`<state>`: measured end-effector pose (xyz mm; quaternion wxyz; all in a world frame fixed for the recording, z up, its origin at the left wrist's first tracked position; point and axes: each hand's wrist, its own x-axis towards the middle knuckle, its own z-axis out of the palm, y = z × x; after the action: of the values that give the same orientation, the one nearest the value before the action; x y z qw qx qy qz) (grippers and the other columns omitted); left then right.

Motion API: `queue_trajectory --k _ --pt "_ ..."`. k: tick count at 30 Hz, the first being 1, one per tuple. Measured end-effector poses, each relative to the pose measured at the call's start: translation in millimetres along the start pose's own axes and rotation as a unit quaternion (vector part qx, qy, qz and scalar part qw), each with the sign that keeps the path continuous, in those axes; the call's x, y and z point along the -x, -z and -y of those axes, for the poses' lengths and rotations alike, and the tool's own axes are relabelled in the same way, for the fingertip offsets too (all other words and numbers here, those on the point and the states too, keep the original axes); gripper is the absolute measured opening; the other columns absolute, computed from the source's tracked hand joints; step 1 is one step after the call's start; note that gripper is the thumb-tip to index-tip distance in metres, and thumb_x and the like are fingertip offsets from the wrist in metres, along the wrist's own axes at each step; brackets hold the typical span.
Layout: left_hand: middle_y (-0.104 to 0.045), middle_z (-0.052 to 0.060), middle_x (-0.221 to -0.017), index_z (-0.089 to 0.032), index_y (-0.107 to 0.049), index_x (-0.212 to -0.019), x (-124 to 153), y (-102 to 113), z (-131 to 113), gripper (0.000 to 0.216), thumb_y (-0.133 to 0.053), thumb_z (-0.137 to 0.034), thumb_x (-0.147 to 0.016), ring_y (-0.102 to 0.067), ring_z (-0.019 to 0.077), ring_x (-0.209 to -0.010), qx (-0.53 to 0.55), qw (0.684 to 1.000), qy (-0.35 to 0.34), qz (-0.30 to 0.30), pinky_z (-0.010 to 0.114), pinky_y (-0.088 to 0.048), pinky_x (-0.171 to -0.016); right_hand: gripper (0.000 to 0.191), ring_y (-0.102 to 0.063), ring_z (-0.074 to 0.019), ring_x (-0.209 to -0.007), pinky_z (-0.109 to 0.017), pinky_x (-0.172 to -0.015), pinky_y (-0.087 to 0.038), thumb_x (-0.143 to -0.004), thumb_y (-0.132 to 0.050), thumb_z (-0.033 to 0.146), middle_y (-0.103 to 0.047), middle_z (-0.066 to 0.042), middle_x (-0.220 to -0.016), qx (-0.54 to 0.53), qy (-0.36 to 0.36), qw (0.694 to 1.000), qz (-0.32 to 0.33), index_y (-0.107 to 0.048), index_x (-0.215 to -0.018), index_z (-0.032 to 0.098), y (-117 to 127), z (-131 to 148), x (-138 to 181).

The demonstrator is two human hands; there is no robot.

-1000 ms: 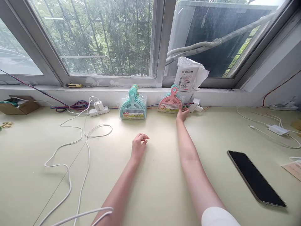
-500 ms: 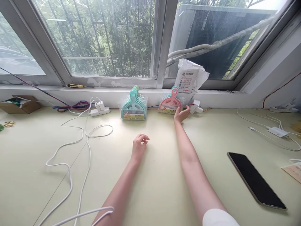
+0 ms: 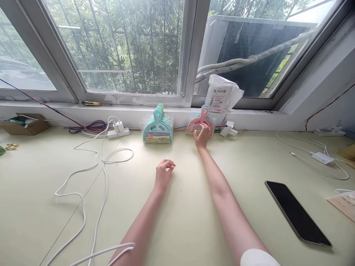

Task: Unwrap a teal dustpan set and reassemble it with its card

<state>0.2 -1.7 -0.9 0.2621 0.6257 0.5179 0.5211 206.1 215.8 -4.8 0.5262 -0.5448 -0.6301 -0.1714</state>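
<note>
Pink dustpan set (image 3: 200, 123): packed in clear wrap, standing upright against the ledge under the window, at the far edge of the table (image 3: 194, 207). Right hand (image 3: 203, 136) on its front face, fingers spread over the lower part; no closed grip visible, more a flat touch than a hold. Can't tell whether the thumb wraps the edge.

Left hand (image 3: 164, 173) resting on the table nearer in, fingers loosely curled, holding nothing, well apart from both sets.

Teal dustpan stack (image 3: 157, 129) just left of the pink one, also upright against the ledge, several deep. White plug adapter (image 3: 227, 129) just right of the pink set, thin coloured wires running behind. White parcel bag (image 3: 222, 95) on the sill above. Power strip (image 3: 118, 130) and loose white cable (image 3: 91, 177) further left; phone (image 3: 296, 212) face up at right.

Risks, judged from here:
- Slippery wrap plus open-hand contact: set likely to slide or tip forward instead of lifting.
- Arm at full stretch: poor control, sideways knock into teal stack possible.
- Wires behind the pack: could snag and drag the adapter.
</note>
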Motion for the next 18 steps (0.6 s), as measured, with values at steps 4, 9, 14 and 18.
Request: queue_trajectory --k 4,9,14,18 --pt "-0.062 0.003 -0.090 -0.020 -0.066 -0.074 -0.5 1.2 -0.8 0.020 -0.050 -0.009 -0.076 -0.061 0.0144 -0.083 0.001 1.000 -0.003 0.002 0.031 -0.054 -0.078 0.037 -0.036 -0.0265 -0.124 -0.045 -0.099 -0.032 -0.089 -0.040 0.027 -0.046 -0.016 -0.129 -0.015 0.089 0.994 0.059 -0.041 -0.124 0.017 -0.7 27.8 10.0" --pt "-0.062 0.003 -0.090 -0.021 -0.066 -0.074 -1.6 1.0 1.1 0.020 -0.050 -0.009 -0.074 -0.061 0.0149 -0.083 -0.006 1.000 -0.012 0.003 0.032 -0.054 -0.077 0.036 -0.036 -0.0244 -0.126 -0.040 -0.100 -0.031 -0.088 -0.043 0.020 -0.046 -0.013 -0.132 0.004 0.212 0.964 0.159 -0.045 -0.124 0.019 3.9 62.1 24.9" --pt "-0.062 0.003 -0.090 -0.020 -0.066 -0.074 -1.6 0.7 2.9 0.021 -0.049 -0.008 -0.073 -0.062 0.0143 -0.080 -0.005 1.000 -0.011 -0.001 0.031 -0.054 -0.076 0.033 -0.037 -0.0245 -0.124 -0.039 -0.098 -0.032 -0.088 -0.042 0.017 -0.048 -0.011 -0.133 0.019 0.255 0.945 0.202 -0.048 -0.120 0.019 5.7 79.8 34.4" --pt "-0.062 0.004 -0.090 -0.020 -0.066 -0.075 -1.3 0.7 4.2 0.023 -0.048 -0.006 -0.072 -0.061 0.0134 -0.077 -0.004 1.000 -0.010 0.003 0.031 -0.054 -0.075 0.032 -0.038 -0.0256 -0.123 -0.039 -0.097 -0.032 -0.088 -0.041 0.017 -0.048 -0.012 -0.132 0.026 0.225 0.943 0.245 -0.049 -0.119 0.019 8.1 81.2 34.5"
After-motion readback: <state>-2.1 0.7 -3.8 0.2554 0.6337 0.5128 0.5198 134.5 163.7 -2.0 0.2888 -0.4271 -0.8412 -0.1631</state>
